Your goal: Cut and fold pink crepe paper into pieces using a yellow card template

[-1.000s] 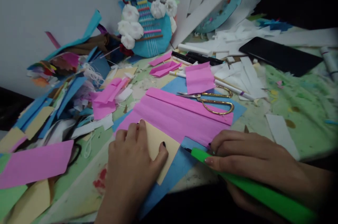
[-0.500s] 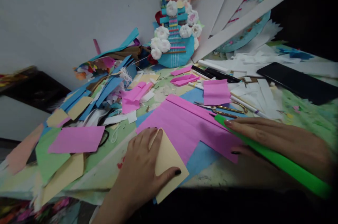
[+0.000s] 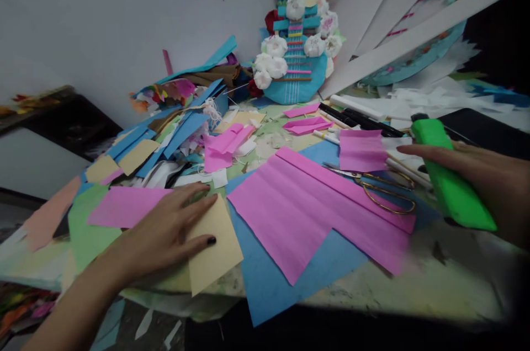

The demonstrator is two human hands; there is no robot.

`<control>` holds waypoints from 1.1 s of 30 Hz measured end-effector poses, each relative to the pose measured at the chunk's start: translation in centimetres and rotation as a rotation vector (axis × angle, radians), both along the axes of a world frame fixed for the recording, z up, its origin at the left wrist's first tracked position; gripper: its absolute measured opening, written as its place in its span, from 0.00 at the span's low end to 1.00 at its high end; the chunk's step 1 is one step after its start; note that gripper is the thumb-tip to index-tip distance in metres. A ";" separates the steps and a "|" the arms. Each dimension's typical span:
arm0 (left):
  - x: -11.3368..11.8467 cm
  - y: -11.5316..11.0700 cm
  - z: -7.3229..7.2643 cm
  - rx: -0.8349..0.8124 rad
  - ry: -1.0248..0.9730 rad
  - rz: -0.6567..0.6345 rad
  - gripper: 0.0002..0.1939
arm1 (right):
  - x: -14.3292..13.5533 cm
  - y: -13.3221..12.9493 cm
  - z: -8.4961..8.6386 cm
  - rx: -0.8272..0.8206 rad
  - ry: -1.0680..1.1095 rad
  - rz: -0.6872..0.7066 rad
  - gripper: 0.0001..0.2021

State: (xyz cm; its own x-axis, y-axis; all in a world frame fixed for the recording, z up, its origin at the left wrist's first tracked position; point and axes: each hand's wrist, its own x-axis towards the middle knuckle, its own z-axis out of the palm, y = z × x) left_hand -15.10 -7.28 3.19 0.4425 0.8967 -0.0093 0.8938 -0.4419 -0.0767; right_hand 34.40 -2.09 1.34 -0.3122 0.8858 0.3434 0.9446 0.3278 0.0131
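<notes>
My left hand (image 3: 165,232) lies flat with its fingers apart on a cream paper piece (image 3: 219,246) by the table's front edge. My right hand (image 3: 492,174), at the right, is closed round a bright green tool (image 3: 455,174) with a dark tip; its exact kind is unclear. Between my hands a large pink paper (image 3: 285,213), folded along its upper edge, lies on a blue sheet (image 3: 269,279). Gold-handled scissors (image 3: 387,191) rest over its folded edge, spread a little. Just behind them is a small creased pink piece (image 3: 361,149).
A blue guitar-shaped craft (image 3: 296,86) with white paper flowers stands against the wall. Black pens (image 3: 351,119) and a black phone (image 3: 480,125) lie at the right. Paper scraps, among them a pink piece (image 3: 128,205) and a green one (image 3: 91,218), fill the left.
My left hand has slid the cream paper left, off the pink sheet. My right hand has raised the green tool away from the pink paper's fold, rightward. The view has shifted slightly.
</notes>
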 end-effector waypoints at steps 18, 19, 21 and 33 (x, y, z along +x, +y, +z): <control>13.0 2.9 2.1 -0.096 -0.503 -0.338 0.02 | -1.7 1.6 2.4 0.188 -0.069 -0.004 0.14; 13.4 2.0 2.1 -0.124 -0.498 -0.325 0.03 | -2.4 1.0 2.4 0.174 -0.035 0.095 0.12; 14.1 0.0 1.7 -0.105 -0.465 -0.327 0.07 | -3.6 0.5 2.1 0.037 -0.015 0.190 0.10; 16.1 -6.1 -3.7 0.374 -0.334 -0.322 0.20 | -5.1 2.7 2.4 -0.427 0.006 0.176 0.08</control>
